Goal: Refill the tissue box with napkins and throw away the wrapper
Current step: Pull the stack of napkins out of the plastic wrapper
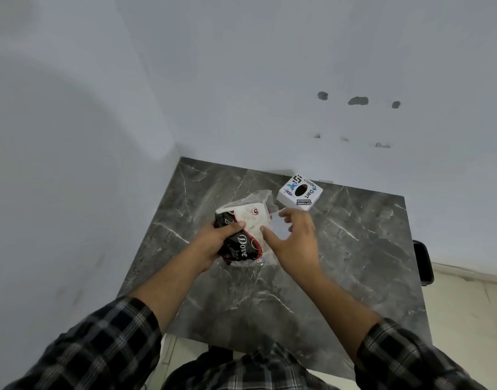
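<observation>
A pack of white napkins in a black, red and clear plastic wrapper (241, 243) lies in the middle of the grey marble table (354, 249). My left hand (213, 240) grips the pack's near left side. My right hand (293, 235) holds white napkins (279, 226) at the pack's right side, fingers curled around them. The white cube tissue box (299, 192), printed with stickers and a dark oval opening on top, stands just beyond my right hand, apart from it.
The table sits in a corner between two pale walls (241, 80). A dark object (423, 261) stands off the table's right edge. Light floor (467, 305) shows to the right.
</observation>
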